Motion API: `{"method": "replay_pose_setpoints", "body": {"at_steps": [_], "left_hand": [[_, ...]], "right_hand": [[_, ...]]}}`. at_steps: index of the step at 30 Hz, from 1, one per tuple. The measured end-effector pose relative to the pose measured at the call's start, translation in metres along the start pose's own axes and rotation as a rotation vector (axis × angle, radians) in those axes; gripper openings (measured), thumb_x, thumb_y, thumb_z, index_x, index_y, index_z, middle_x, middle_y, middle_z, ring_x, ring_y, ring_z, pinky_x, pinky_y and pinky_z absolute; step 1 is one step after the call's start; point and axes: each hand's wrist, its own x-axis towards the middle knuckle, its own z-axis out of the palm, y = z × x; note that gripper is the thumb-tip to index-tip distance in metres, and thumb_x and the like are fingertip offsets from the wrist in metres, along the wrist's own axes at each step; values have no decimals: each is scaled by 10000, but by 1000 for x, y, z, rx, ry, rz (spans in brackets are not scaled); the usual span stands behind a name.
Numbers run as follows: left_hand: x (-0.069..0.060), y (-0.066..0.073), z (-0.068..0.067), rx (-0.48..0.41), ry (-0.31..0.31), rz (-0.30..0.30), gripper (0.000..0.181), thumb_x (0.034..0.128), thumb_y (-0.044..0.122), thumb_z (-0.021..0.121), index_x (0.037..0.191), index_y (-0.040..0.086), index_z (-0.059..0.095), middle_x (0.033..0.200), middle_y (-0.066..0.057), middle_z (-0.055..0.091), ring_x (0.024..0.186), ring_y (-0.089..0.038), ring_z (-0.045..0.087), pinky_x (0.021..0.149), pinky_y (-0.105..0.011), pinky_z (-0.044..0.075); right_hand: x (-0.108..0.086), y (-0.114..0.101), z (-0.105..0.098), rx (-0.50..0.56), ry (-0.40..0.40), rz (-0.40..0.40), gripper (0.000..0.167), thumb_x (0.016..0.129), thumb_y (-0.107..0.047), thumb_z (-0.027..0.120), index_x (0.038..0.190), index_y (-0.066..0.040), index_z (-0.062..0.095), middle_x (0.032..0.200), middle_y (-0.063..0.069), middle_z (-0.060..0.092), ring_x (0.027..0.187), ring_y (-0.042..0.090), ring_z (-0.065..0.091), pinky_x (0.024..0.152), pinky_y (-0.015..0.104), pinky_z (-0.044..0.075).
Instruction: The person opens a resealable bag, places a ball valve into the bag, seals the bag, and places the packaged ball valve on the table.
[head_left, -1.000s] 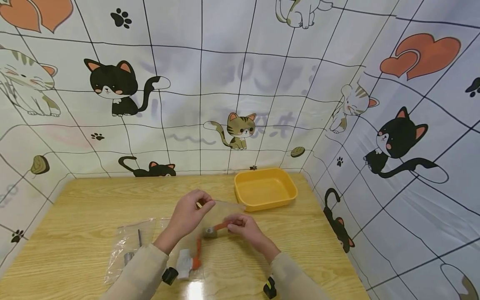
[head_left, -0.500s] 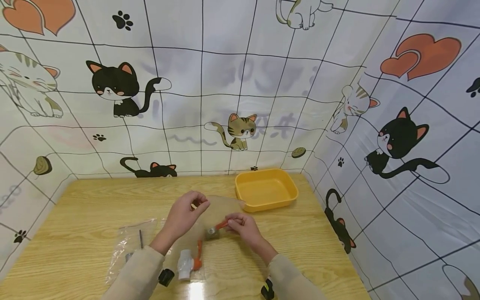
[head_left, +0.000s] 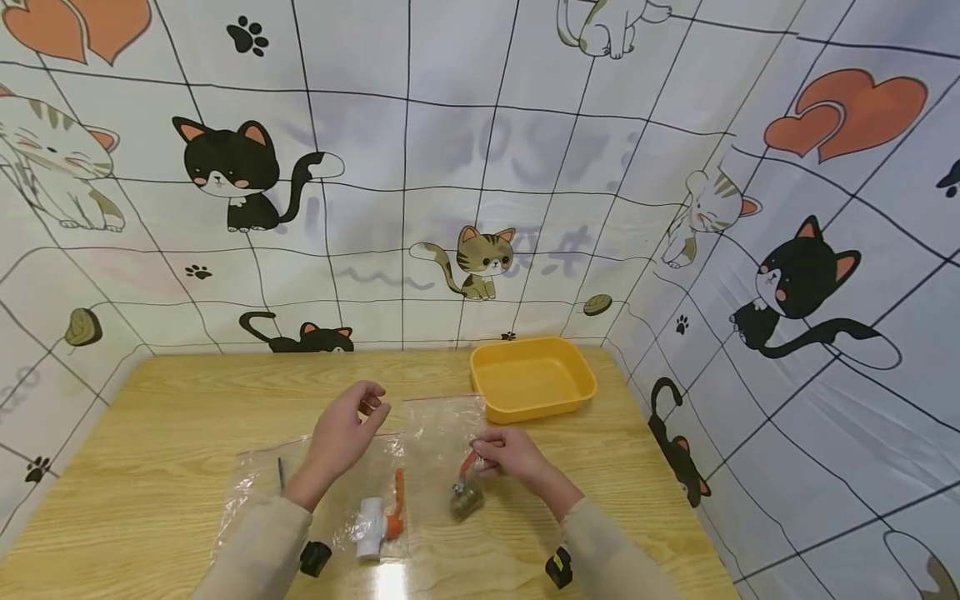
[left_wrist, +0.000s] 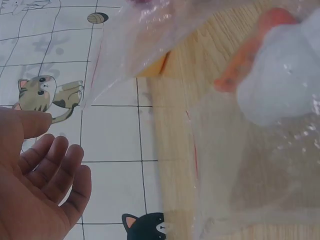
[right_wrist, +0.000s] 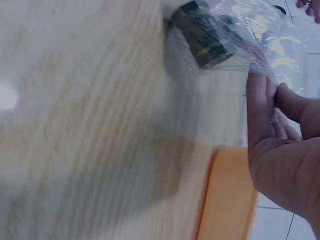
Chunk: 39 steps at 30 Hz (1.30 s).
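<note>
My right hand (head_left: 517, 460) pinches the edge of a clear zip bag (head_left: 441, 422). Inside that bag, a metal ball valve (head_left: 467, 502) with a red lever hangs just below the fingers; the right wrist view shows it as a dark block (right_wrist: 202, 37) through creased plastic. My left hand (head_left: 341, 437) hovers to the left, fingers loosely bent, holding nothing; the left wrist view shows its bare palm (left_wrist: 35, 185). Below it lies a second clear bag with a white plastic ball valve (head_left: 369, 531) that has an orange lever (head_left: 399, 492).
Another clear bag (head_left: 243, 479) lies at the left with a thin dark rod (head_left: 281, 473), partly behind the left sleeve. A yellow tray (head_left: 536, 412) stands at the back right of the wooden table (head_left: 172, 417). Cat-patterned sheeting (head_left: 405, 208) rises behind and to the right.
The left hand has drawn back to the left, away from the bag's top edge. The right hand has shifted slightly right, and the bagged metal valve has swung down and right.
</note>
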Motion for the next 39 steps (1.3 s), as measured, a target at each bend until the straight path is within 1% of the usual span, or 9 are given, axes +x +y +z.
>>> {"method": "replay_pose_setpoints", "body": {"at_steps": [5, 11, 16, 19, 24, 26, 31, 35, 39], "left_hand": [[-4, -13, -1, 21, -9, -17, 195, 947, 215, 627, 1107, 104, 624, 938, -17, 666, 840, -156, 608, 713, -321, 467], [-10, -25, -3, 55, -34, -59, 188, 945, 205, 613, 1102, 102, 625, 924, -18, 659, 835, -163, 603, 705, -318, 463], [-13, -31, -6, 70, -53, -85, 205, 948, 198, 601, 1113, 78, 624, 924, -30, 660, 849, -181, 605, 719, -330, 471], [-16, -34, -8, 74, -53, -92, 214, 950, 194, 602, 1119, 67, 626, 928, -33, 664, 848, -180, 610, 718, -331, 472], [-19, -44, -14, 96, -34, -79, 193, 945, 186, 609, 1097, 69, 633, 909, -36, 670, 829, -174, 614, 707, -333, 468], [-21, -51, -18, 116, -35, -75, 196, 947, 191, 602, 1094, 66, 632, 910, -37, 669, 829, -176, 612, 708, -335, 468], [-30, -72, -31, 161, -66, -112, 224, 958, 204, 575, 1118, 54, 620, 942, -51, 664, 851, -197, 625, 693, -334, 473], [-41, -93, -47, 206, -105, -159, 255, 966, 214, 560, 1142, 37, 611, 990, -79, 671, 886, -238, 649, 665, -353, 493], [-57, -116, -63, 251, -156, -204, 300, 973, 206, 526, 1173, -7, 591, 1044, -149, 668, 914, -308, 654, 658, -405, 514]], "right_hand": [[0, -2, -7, -41, 55, 81, 295, 975, -104, 579, 1186, 97, 628, 803, 30, 657, 664, 72, 640, 713, 337, 601], [6, -1, -10, -50, 50, 144, 259, 968, -90, 579, 1119, 106, 656, 727, 20, 622, 635, 71, 630, 692, 329, 602], [12, 3, -9, -75, 18, 173, 213, 952, -76, 586, 1008, 108, 678, 670, 23, 623, 584, 72, 616, 650, 319, 599], [13, 5, -7, -85, 14, 187, 197, 948, -69, 589, 973, 105, 678, 646, 24, 616, 560, 72, 604, 644, 327, 600], [12, 5, -6, -109, 28, 185, 215, 948, -79, 602, 1030, 106, 674, 678, 35, 625, 562, 82, 610, 661, 363, 603], [11, 5, -6, -122, 27, 178, 230, 948, -84, 606, 1059, 105, 674, 704, 43, 640, 572, 86, 616, 665, 370, 603], [9, 8, -7, -156, 32, 165, 241, 944, -93, 613, 1093, 83, 682, 779, 66, 685, 608, 98, 632, 663, 354, 602], [9, 8, -5, -176, 36, 158, 255, 949, -105, 610, 1122, 70, 677, 812, 88, 704, 631, 104, 641, 671, 354, 601], [6, 5, -2, -190, 22, 139, 275, 959, -96, 588, 1150, 90, 654, 823, 127, 707, 642, 120, 640, 682, 377, 601]]}}
